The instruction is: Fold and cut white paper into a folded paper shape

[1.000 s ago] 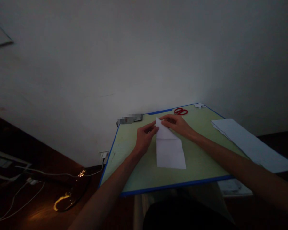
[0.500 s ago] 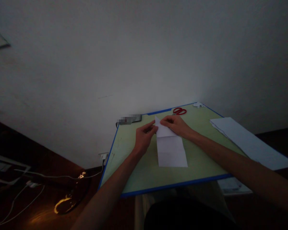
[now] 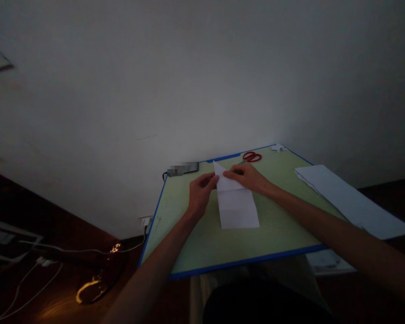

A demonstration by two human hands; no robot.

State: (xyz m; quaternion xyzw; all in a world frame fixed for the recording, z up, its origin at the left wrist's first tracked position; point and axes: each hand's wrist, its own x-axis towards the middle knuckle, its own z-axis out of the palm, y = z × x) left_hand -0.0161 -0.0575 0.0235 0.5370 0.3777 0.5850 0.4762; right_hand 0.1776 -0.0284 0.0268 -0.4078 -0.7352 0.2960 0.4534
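A white sheet of paper (image 3: pixel 238 209) with a crease across it is held over the pale green tabletop (image 3: pixel 182 247). Its far end narrows to a folded point. My left hand (image 3: pixel 201 191) pinches the left edge near that point between thumb and fingers. From the other side, my right hand (image 3: pixel 248 176) grips the upper right part, its thumb and fingertips on the paper. Some of the right fingers' contact is hidden behind the hand itself. Just beyond the right hand lie red-handled scissors (image 3: pixel 252 156).
A dark phone-like object (image 3: pixel 184 168) lies at the table's far left corner. Paper scraps (image 3: pixel 278 147) sit at the far right corner. A stack of white paper (image 3: pixel 351 198) overhangs the right edge. White cables (image 3: pixel 84 249) run across the left side to a wall socket (image 3: pixel 146 221).
The paper has shifted slightly left and away from me, its near edge now farther from the table's front. Both hands moved a little left with it, keeping their hold.
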